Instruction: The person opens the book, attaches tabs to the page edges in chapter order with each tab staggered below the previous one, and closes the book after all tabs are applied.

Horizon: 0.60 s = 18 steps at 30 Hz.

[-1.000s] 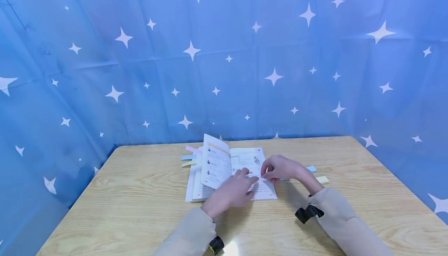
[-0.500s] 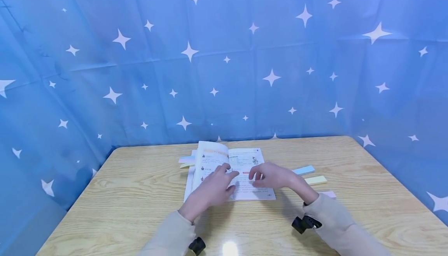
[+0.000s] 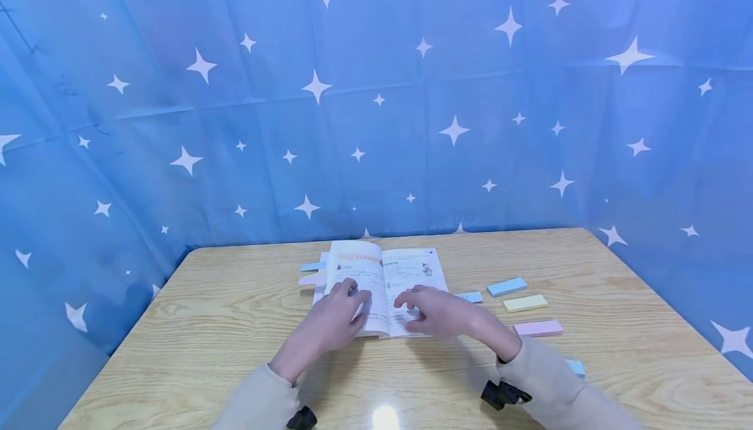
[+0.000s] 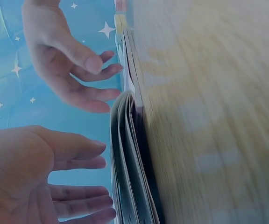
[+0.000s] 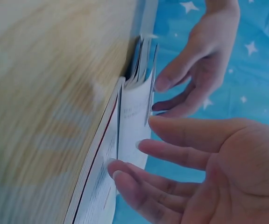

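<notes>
An open book (image 3: 359,261) with printed pages lies on the wooden table. My left hand (image 3: 334,309) is over its left page, fingers fairly straight; in the left wrist view the fingertips of that left hand (image 4: 55,175) come right up to the page surface. Over the lower right page is my right hand (image 3: 438,311), fingers loosely bent with nothing between them. The right wrist view shows this right hand (image 5: 190,172) with its fingertips at the page near the fold. A blue tab (image 3: 313,266) and a pink tab (image 3: 312,280) stick out beyond the book's left edge.
To the book's right lie strips of sticky tabs: blue (image 3: 507,286), yellow (image 3: 525,303) and pink (image 3: 538,328). Another blue piece (image 3: 576,368) shows beside the right sleeve (image 3: 547,368). A blue tab (image 3: 470,297) projects at the book's right edge. Behind the table hangs a star-patterned blue curtain (image 3: 376,123).
The raised left page has come down flatter. My left hand has moved left from the right page onto the left page; my right hand has shifted left and its pinched fingers have loosened.
</notes>
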Available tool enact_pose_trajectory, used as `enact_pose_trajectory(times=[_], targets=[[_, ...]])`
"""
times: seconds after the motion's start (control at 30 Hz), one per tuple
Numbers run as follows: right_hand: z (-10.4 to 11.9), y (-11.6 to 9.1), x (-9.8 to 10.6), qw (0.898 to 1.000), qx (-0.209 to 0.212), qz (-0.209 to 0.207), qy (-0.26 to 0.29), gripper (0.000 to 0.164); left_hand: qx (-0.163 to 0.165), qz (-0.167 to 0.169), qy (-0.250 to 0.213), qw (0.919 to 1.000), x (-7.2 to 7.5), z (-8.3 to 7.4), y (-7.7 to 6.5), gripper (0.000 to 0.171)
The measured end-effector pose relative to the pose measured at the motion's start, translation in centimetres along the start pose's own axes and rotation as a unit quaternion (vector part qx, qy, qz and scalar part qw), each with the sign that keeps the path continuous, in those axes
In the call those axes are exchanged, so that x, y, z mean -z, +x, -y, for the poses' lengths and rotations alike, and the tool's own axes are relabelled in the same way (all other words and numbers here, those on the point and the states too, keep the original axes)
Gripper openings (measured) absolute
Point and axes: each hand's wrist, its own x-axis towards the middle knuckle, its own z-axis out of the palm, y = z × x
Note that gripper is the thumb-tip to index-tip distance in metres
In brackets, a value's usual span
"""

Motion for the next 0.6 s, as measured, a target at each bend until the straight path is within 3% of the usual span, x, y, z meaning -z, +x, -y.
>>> enact_pose_trajectory(times=[0.33,0.6], targets=[[1.4,0.8,-1.0,1.000,-0.001,0.023,-0.019,0.065,0.053,-0.009,0.012,0.9985,0.3,1.0,-1.8,0.029],[2.7,1.9,-1.9,0.999,-0.020,0.032,-0.038,0.074,0.104,0.010,-0.001,0.9945,1.0,1.1,-2.9,0.028]])
